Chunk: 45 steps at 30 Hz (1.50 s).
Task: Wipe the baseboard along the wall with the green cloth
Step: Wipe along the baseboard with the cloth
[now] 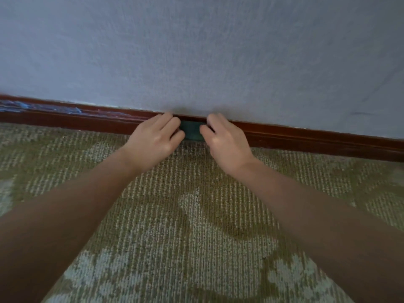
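Green cloth (pixel 192 133) pressed against red-brown baseboard (pixel 306 136), where carpet (pixel 196 215) edge meets wall (pixel 196 51). Left end gripped by left hand (pixel 155 136), right end by right hand (pixel 227 143); fingers curled round cloth. Bluish smear (pixel 43 107) seen on baseboard, far left.

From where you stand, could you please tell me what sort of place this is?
Probably a carpeted room indoors, seen at floor level; which kind of building, I cannot tell. A dark reddish wooden baseboard runs below a pale textured wall, and patterned green-and-cream carpet meets it.
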{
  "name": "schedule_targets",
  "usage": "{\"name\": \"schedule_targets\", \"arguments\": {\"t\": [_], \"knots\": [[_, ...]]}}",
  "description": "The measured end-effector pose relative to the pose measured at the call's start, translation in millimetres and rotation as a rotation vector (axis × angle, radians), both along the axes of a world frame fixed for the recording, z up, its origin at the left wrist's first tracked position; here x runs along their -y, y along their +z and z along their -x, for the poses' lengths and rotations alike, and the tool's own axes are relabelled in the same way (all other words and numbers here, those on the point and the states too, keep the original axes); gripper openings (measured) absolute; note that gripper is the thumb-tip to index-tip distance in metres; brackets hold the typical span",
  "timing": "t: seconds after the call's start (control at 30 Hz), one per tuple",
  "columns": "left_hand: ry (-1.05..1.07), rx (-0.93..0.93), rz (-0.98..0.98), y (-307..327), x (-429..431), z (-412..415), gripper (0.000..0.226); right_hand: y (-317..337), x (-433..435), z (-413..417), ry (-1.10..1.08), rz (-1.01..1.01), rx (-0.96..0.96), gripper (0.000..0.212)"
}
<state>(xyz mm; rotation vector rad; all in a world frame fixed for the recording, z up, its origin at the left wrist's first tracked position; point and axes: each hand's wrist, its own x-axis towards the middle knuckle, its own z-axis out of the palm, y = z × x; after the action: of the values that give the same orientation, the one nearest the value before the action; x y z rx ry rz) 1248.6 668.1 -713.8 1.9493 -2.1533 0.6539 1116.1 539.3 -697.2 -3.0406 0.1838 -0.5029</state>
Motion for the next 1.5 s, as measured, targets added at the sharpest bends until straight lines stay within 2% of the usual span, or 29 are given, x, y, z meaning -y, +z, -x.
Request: {"name": "schedule_targets", "arguments": {"t": [0.1, 0.2, 0.33, 0.47, 0.57, 0.6, 0.7, 0.8, 0.9, 1.0, 1.17, 1.27, 1.5], "knots": [[-0.021, 0.055, -0.037, -4, -8, -6, 0.019, -5, -3, -7, 0.085, 0.029, 0.023, 0.018], [0.008, 0.029, -0.075, -2, -23, -18, 0.019, -7, -13, -20, 0.114, 0.046, 0.022, 0.016], [0.044, 0.027, -0.029, -3, -20, -14, 0.02, -7, -12, -20, 0.116, 0.06, -0.021, 0.012], [0.069, 0.004, -0.027, -6, -11, -4, 0.018, -9, -4, -13, 0.12, 0.107, -0.032, 0.024], [0.129, -0.009, -0.048, -7, -21, -8, 0.019, -7, -19, -26, 0.139, 0.116, -0.059, 0.013], [0.173, -0.038, -0.054, -7, -27, -8, 0.019, -6, -26, -32, 0.143, 0.085, -0.062, 0.01], [0.261, -0.106, -0.082, -7, -54, -3, 0.014, -1, -41, -39, 0.132, -0.002, -0.005, 0.02], [0.258, -0.143, -0.091, 7, -70, 3, 0.009, -2, -46, -23, 0.146, -0.054, 0.018, 0.028], [0.245, -0.175, -0.057, 26, -69, 7, 0.019, 5, -47, -9, 0.099, -0.186, 0.027, 0.032], [0.263, -0.219, -0.052, 43, -65, 15, 0.017, 23, -46, -9, 0.089, -0.274, 0.063, 0.036], [0.394, -0.308, -0.006, 60, -68, 21, 0.015, 48, -48, -9, 0.1, -0.344, 0.09, 0.031], [0.35, -0.299, -0.009, 56, -72, 13, 0.013, 45, -47, -15, 0.109, -0.338, 0.1, 0.03], [0.133, -0.155, -0.027, 22, -58, -31, 0.019, 5, -36, -43, 0.067, -0.153, 0.048, 0.027]]}}
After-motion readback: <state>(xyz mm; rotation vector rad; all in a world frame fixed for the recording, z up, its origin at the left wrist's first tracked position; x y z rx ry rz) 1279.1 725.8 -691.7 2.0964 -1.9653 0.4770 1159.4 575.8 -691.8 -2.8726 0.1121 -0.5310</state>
